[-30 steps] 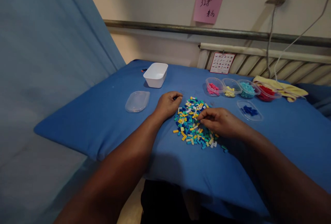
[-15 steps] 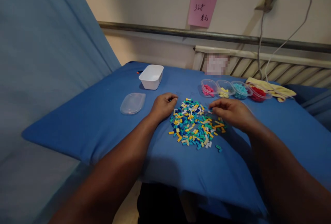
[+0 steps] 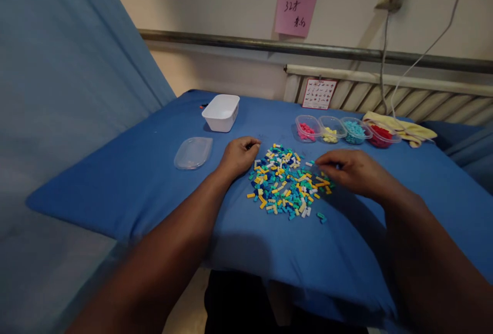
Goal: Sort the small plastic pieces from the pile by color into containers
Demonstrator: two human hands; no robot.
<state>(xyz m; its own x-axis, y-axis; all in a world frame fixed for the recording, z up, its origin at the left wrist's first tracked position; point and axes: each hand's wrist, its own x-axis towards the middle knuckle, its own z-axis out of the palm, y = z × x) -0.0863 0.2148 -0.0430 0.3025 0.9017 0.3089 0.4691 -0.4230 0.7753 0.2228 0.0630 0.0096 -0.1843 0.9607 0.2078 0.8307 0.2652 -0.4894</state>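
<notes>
A loose pile of small building bricks (image 3: 287, 187) in blue, teal, green, yellow and white is spread on the blue sheet (image 3: 115, 180). My left hand (image 3: 241, 155) rests at the pile's upper left edge. Its fingers are curled in toward the thumb, and whatever lies between them is hidden. At the pile's right side hovers my right hand (image 3: 350, 168), thumb and forefinger drawn close together. A few bricks lie just left of its fingertips; I cannot make out what the pinch holds.
Clear tubs with pink bricks (image 3: 307, 131), pale yellow bricks (image 3: 330, 134), light blue bricks (image 3: 354, 132) and red bricks (image 3: 380, 135) stand in a row behind. A white container (image 3: 221, 113) and a clear lid (image 3: 193, 153) sit left. A yellow cloth (image 3: 402, 127) lies back right.
My right hand has drawn back slightly to the right, away from the pile's upper right. My left hand stays in place beside the bricks. The whole view has shifted a little.
</notes>
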